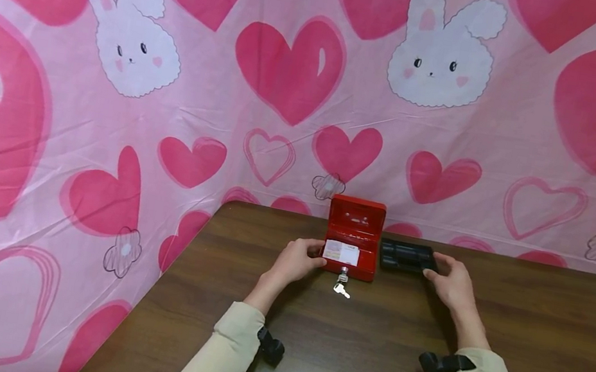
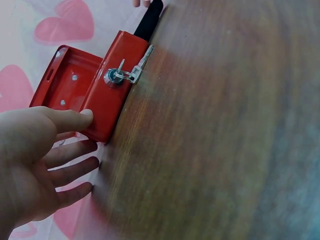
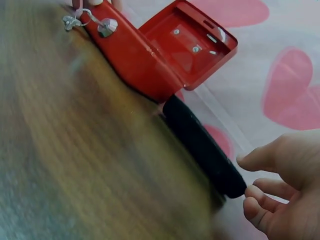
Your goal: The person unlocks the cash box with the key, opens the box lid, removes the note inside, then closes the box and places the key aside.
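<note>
A small red cash box [image 1: 349, 260] stands open near the far edge of the table, its lid [image 1: 357, 216] upright. A white slip [image 1: 341, 253] lies inside. A key [image 1: 343, 276] sits in the front lock with a second key dangling from it. My left hand [image 1: 299, 260] is at the box's left end; in the left wrist view its thumb [image 2: 75, 119] touches the box's corner [image 2: 102, 131] and the other fingers are spread and relaxed. A black insert tray [image 1: 406, 256] lies just right of the box. My right hand [image 1: 448, 279] is at the tray's right end [image 3: 231, 186], fingers loosely bent, gripping nothing.
The dark wooden table [image 1: 363, 365] stretches toward me from the box. A pink cloth [image 1: 286, 112] with hearts and rabbits hangs behind and to the left. A black wrist-camera strap [image 1: 444, 364] sits on each sleeve.
</note>
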Demonstrator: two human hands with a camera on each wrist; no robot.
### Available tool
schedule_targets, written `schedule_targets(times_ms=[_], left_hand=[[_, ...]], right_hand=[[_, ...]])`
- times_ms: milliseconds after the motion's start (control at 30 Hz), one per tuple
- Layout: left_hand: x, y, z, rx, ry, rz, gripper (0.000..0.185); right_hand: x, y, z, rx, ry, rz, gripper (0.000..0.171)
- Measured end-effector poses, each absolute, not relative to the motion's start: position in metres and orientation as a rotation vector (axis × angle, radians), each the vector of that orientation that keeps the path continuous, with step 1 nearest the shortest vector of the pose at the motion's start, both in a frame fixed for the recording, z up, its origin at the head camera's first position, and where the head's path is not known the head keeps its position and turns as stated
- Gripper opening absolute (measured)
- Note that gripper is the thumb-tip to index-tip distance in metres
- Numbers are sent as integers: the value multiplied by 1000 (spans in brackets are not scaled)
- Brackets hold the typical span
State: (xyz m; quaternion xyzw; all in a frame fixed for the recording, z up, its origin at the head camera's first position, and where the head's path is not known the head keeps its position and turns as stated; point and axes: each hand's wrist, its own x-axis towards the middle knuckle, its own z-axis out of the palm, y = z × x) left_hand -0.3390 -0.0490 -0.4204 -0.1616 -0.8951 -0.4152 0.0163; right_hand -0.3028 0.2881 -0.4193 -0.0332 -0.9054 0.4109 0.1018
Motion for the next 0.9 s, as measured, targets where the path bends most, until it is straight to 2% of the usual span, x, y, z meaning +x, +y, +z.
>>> schedule_targets(times_ms=[400,900], left_hand=[[-341,-49,-422,-544,-2752,-1305,51],[-338,-50,-419,-520,-2796,-1274,48]], right_hand=[[-299,268,-402,26,-2590,1138,38],[-300,243,-390,132,-2598,1120,32]])
